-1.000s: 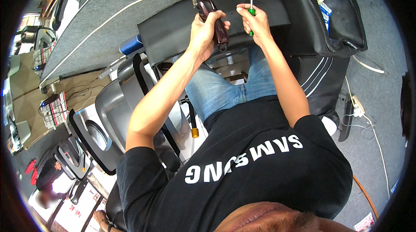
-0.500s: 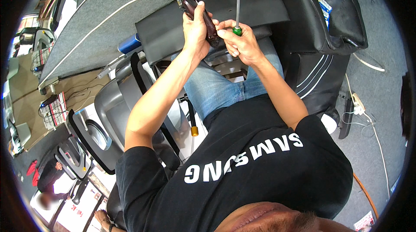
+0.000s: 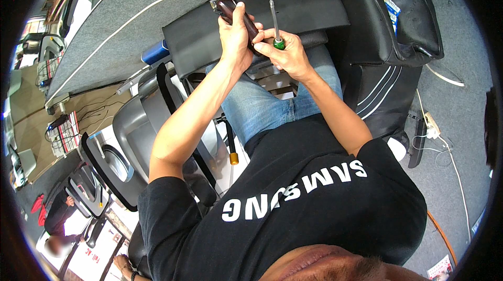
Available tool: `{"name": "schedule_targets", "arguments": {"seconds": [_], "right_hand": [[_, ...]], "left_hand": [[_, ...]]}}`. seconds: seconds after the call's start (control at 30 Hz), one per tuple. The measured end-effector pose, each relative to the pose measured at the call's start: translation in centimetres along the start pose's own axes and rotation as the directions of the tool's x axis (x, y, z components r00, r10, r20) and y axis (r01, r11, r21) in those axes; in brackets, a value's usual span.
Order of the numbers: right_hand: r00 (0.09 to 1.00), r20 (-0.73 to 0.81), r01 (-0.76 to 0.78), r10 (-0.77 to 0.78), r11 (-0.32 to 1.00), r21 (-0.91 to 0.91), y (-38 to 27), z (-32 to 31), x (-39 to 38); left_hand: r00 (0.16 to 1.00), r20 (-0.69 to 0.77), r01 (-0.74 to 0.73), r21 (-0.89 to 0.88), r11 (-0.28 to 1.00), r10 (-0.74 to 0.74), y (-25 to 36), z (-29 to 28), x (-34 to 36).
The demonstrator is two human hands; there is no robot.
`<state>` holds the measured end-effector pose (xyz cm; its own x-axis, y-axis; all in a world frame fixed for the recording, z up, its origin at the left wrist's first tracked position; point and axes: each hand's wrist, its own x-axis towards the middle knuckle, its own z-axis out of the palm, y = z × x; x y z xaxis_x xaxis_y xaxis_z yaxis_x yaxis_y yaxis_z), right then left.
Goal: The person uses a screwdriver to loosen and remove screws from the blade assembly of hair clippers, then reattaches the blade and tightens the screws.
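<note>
A dark maroon hair clipper point(image 3: 248, 21) lies slanted in my left hand point(image 3: 236, 45), its metal blade end pointing up and away. My left fingers are closed round the body, with the thumb along its upper side. In my right hand point(image 3: 292, 60) a screwdriver point(image 3: 279, 44) with a green handle is tucked between the fingers, its metal shaft pointing away from me. The right thumb and fingertips touch the near end of the clipper; whether they pinch anything small there is hidden.
Beyond my lap is a black padded surface point(image 3: 194, 45), with a black padded chair point(image 3: 382, 24) to the right. A blue object point(image 3: 155, 52) lies at its left edge. Grey plastic chairs point(image 3: 139, 123) stand at left. A power strip point(image 3: 432, 126) with cables rests on the carpet at right.
The screwdriver has swung left and lower with my right hand, whose thumb has come in against the clipper's near end. The clipper has shifted slightly left.
</note>
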<state>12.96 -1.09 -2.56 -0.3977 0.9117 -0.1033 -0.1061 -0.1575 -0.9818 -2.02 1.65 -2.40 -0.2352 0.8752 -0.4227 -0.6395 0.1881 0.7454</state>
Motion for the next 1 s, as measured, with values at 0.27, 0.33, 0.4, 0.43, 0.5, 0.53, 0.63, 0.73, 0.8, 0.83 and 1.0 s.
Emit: {"name": "schedule_targets", "arguments": {"seconds": [0.27, 0.33, 0.4, 0.43, 0.5, 0.53, 0.63, 0.73, 0.8, 0.83, 1.0], "right_hand": [[0.982, -0.007, 0.18, -0.188, 0.952, -0.247, 0.5, -0.5, 0.1], [0.985, 0.007, 0.162, -0.17, 0.927, -0.339, 0.0, -0.8, 0.0], [0.98, 0.018, 0.187, -0.198, 0.883, -0.43, -0.4, -0.8, -0.1], [0.978, 0.014, 0.191, -0.206, 0.876, -0.443, -0.7, -0.7, -0.1], [0.975, 0.006, 0.199, -0.222, 0.86, -0.47, -1.1, -0.4, -0.3], [0.96, 0.015, 0.253, -0.28, 0.842, -0.476, -1.0, -0.4, -0.2], [0.922, 0.032, 0.352, -0.387, 0.797, -0.49, -0.5, -0.4, 0.1], [0.93, 0.016, 0.327, -0.368, 0.805, -0.495, -0.6, -0.3, 0.0], [0.937, 0.003, 0.306, -0.348, 0.819, -0.485, -0.8, -0.1, -0.1], [0.935, 0.005, 0.312, -0.354, 0.817, -0.486, -0.8, -0.1, -0.1], [0.931, 0.008, 0.325, -0.365, 0.818, -0.475, -0.3, -0.2, 0.0]], "left_hand": [[1.0, 0.008, 0.006, -0.012, 1.0, -0.006, 0.1, 0.0, 0.1], [1.0, -0.004, 0.017, -0.008, 1.0, -0.017, 0.3, 0.0, -0.1], [1.0, -0.02, -0.018, 0.033, 0.999, 0.019, 0.0, -0.1, 0.1], [0.999, -0.028, -0.035, 0.053, 0.998, 0.037, -0.1, -0.2, 0.2], [0.998, -0.02, -0.053, 0.063, 0.997, 0.054, -0.1, 0.1, 0.0], [0.998, -0.015, -0.061, 0.069, 0.996, 0.062, 0.0, 0.3, -0.1], [0.997, -0.008, -0.078, 0.035, 0.996, 0.079, 0.0, 0.3, -0.3], [0.997, -0.014, -0.071, 0.055, 0.996, 0.072, 0.1, 0.3, -0.2], [0.998, -0.016, -0.061, 0.061, 0.996, 0.063, 0.0, 0.2, -0.2], [0.998, -0.018, -0.056, 0.064, 0.996, 0.057, 0.0, 0.2, -0.2], [0.998, -0.024, -0.062, 0.061, 0.996, 0.064, 0.0, 0.3, -0.3]]}}
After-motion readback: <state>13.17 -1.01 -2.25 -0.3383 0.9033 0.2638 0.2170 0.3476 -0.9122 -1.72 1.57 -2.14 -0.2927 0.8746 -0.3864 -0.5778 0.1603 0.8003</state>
